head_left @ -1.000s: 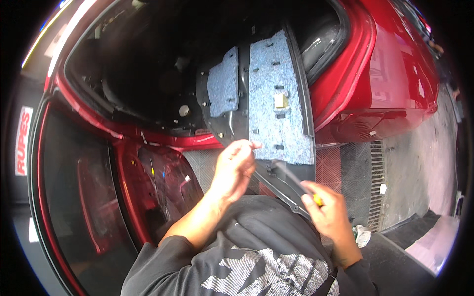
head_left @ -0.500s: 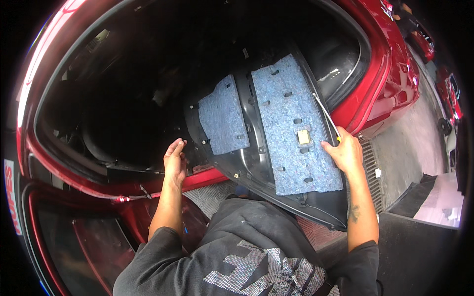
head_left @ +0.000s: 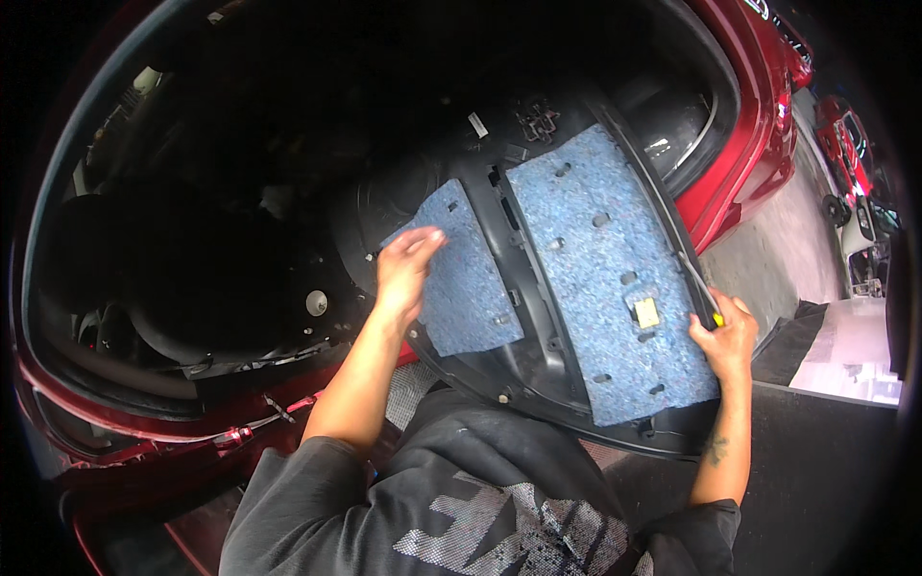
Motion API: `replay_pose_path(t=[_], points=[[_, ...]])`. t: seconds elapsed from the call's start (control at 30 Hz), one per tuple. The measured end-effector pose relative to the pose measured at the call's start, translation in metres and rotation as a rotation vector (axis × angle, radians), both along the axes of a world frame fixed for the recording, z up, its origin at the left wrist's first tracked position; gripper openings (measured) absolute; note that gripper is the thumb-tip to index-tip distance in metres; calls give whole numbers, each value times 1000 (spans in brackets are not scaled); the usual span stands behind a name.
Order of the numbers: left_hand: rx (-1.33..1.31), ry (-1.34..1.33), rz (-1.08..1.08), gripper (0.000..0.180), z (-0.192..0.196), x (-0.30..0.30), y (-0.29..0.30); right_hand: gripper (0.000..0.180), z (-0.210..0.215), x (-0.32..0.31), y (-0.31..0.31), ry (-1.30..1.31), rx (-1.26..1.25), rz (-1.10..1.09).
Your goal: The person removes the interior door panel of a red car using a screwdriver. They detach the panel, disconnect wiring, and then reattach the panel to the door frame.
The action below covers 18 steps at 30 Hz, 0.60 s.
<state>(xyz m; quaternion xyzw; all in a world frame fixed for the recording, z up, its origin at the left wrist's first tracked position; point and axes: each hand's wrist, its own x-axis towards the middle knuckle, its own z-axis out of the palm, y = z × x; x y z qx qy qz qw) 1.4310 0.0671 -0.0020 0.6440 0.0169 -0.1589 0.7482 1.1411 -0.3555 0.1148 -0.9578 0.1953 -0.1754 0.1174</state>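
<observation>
A black plastic trim panel (head_left: 538, 370), its back face up, leans across the edge of the red car's opening in front of me. Two blue felt pads are fixed to it, a smaller left pad (head_left: 466, 298) and a larger right pad (head_left: 600, 278). My right hand (head_left: 727, 338) is closed at the panel's right edge round a slim tool with a yellow handle (head_left: 717, 320) and a thin metal shaft. Over the smaller pad is my left hand (head_left: 405, 274), fingers pinched together and slightly blurred. Whatever they hold, if anything, cannot be made out.
The red car body (head_left: 715, 216) curves round the dark opening. Inside lie a bunch of small dark clips (head_left: 538, 122) and a white label (head_left: 477, 125). A yellow block (head_left: 645, 312) sits on the larger pad. Farther right stands another red vehicle (head_left: 845, 144).
My left hand has moved from beside the panel to over the smaller pad. Panel and right hand appear lower and farther right as the view shifts; the right hand still holds the tool.
</observation>
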Motion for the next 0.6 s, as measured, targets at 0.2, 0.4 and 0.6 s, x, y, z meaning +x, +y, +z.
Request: replay_pose_path(t=[0.2,0.4,0.6], points=[[5,-197,-280,30,45,79,-78,56,13,2,6,30,-35,-6],[61,-302,-369,27,60,136,-137,55,14,-2,9,1,-18,-8],[331,-557,-371,19,84,156,-146,55,20,0,13,22,35,-82]])
